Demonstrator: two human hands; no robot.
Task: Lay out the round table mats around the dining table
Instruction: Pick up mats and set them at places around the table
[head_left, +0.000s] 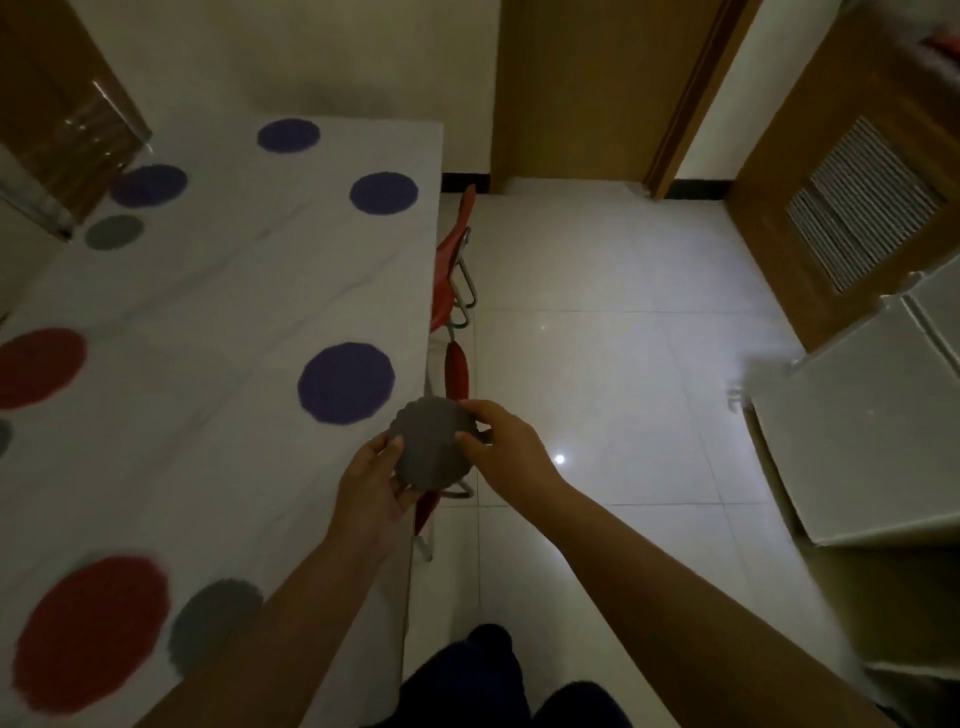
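The room is dim. A long white desk (234, 312) with faint grey veining fills the left side and runs away to the far wall. At its right edge, both hands hold the held grey mat (434, 447) just above the desk's rim. It is round with a scalloped border, and I cannot tell whether it is one mat or a stack. The left hand (374, 483) has its grip curled under the mat's near-left side, thumb on top. The right hand (506, 441) pinches the right side, thumb on the face and fingers over the far edge.

Other mats lie flat on the desk, well apart from one another:
- Along the right side are a near purple mat (346, 383), just beyond the hands, and a middle purple mat (383, 193).
- At the far end lies a far purple mat (288, 135).
- On the far left a left purple mat (149, 185) lies close to a small grey mat (114, 232).
- On the left is a red mat (39, 366), cut by the frame.
- Nearest are a large red mat (91, 634) and a near grey mat (213, 623).

Two red chairs (454, 260) are tucked against the desk's right side. The floor (623, 364) is glossy pale tile with a bright glint. A wooden door (571, 88) stands at the far wall, a louvred wooden panel (862, 208) at far right, and a white cabinet (857, 441) at right.
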